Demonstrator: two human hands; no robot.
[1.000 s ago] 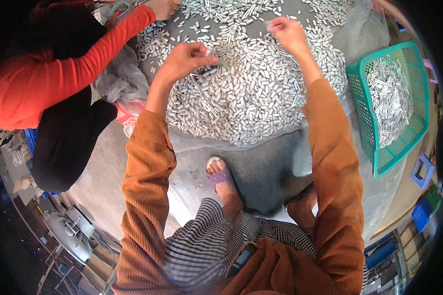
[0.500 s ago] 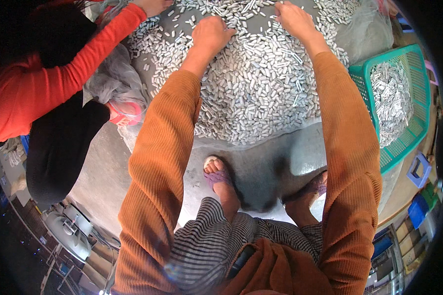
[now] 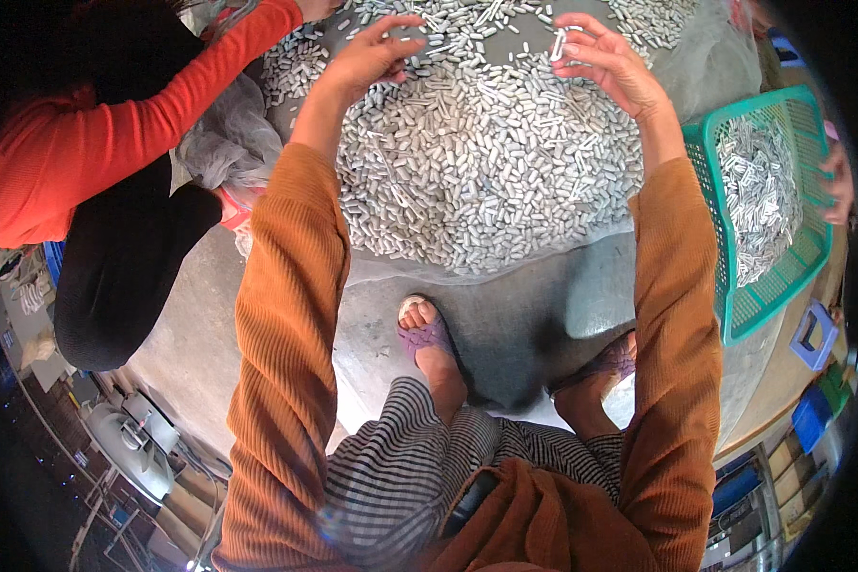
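Small, slim, whitish piece (image 3: 558, 45) is held up between the fingertips of the right hand (image 3: 615, 71), above the far right part of the pile; thumb and fingers are closed lightly on it, remaining fingers are spread. Left hand (image 3: 362, 62) is held over the pile's far left edge, fingers bent and partly parted; whether anything is gripped there cannot be told. The two hands are kept well apart.

Below both, a broad heap of small, pale grey, elongated pieces (image 3: 486, 172) is spread over a grey sheet; a thin translucent edge of grey mesh (image 3: 381, 276) is seen along the near side. Darker patches of sheet are exposed between the hands.

To the right, a green, perforated plastic basket (image 3: 772, 307) is placed just beside the heap, part filled with slim, whitish, loose pieces (image 3: 758, 205). At its far right side another person's hand (image 3: 837, 186) is seen, blurred.

To the left, a co-worker's red knitted sleeve (image 3: 153, 133) is stretched toward the heap, above bunched grey netting (image 3: 221, 143). Purple woven sandals (image 3: 424, 336) are worn on the grey floor (image 3: 505, 315). A purple-blue plastic stool (image 3: 815, 336) is partly seen beyond the basket.
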